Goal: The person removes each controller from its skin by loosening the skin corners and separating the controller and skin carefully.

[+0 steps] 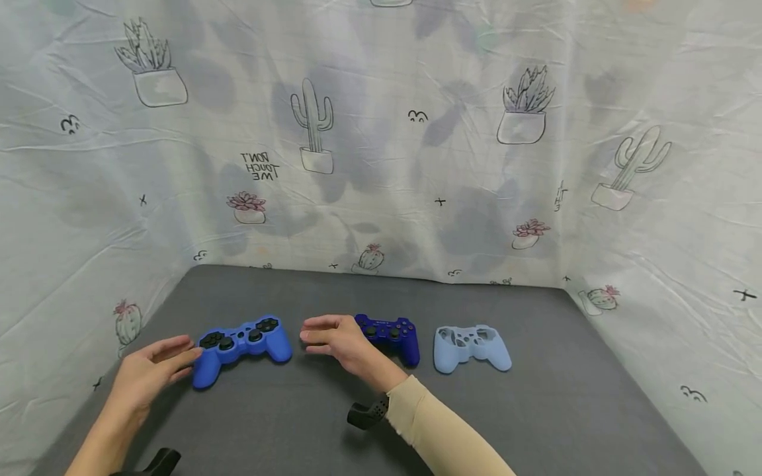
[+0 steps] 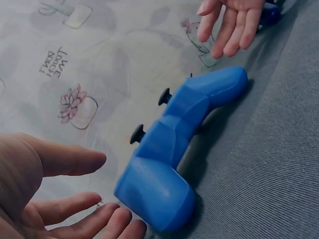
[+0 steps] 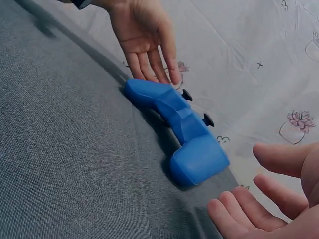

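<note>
A game controller in a bright blue cover (image 1: 238,344), with black thumbsticks and buttons, lies at the left of the grey surface. My left hand (image 1: 149,370) is at its left grip, fingers loosely extended; whether the fingertips touch it I cannot tell. In the left wrist view, thumb and fingers of that left hand (image 2: 65,199) stand apart with nothing held. My right hand (image 1: 339,340) hovers to the right of this controller, fingers relaxed and apart from it. Behind the right hand sits a dark blue game controller (image 1: 405,340), partly hidden by the hand and wrist.
A pale blue, hollow controller cover (image 1: 472,347) lies to the right of the dark blue controller. The grey cloth surface (image 1: 536,410) is bounded at the back and sides by a hanging white cloth (image 1: 381,218) with plant drawings. Each wrist carries a black camera mount (image 1: 367,414).
</note>
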### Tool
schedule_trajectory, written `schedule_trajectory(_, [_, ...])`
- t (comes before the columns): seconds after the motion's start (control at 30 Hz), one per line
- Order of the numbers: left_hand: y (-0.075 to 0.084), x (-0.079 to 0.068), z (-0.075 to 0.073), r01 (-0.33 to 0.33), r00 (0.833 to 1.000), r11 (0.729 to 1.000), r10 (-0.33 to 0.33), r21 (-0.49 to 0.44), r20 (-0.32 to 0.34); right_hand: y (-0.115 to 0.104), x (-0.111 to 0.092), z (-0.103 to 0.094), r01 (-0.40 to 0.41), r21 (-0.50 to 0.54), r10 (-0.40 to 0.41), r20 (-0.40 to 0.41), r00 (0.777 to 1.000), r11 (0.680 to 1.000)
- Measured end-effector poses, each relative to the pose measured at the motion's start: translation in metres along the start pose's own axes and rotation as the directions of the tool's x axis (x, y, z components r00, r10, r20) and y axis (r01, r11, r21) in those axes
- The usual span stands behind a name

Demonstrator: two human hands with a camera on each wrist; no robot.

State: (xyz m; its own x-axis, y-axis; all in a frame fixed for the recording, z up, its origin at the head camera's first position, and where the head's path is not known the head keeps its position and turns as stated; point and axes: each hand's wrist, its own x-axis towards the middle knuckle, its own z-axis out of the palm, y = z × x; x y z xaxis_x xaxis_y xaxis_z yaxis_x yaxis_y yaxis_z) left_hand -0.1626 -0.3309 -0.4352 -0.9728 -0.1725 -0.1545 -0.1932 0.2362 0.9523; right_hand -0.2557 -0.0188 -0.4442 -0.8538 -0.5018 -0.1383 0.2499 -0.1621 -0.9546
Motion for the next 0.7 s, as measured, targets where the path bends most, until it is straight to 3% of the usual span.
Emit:
schedule_trajectory(0.37, [-0.019,0.007,-0.003,0.090,0.989,0.989,-0.075,-0.114,0.127,0.019,0.010,0.013,-0.053,0.056,0.055,-0.033,0.998,0.997])
schedule_trajectory(0.7, [-0.024,0.009,-0.006,0.125,0.987,0.990,-0.117,-0.067,0.114,0.021,0.012,0.026,-0.044,0.026,0.046,-0.088,0.995,0.999])
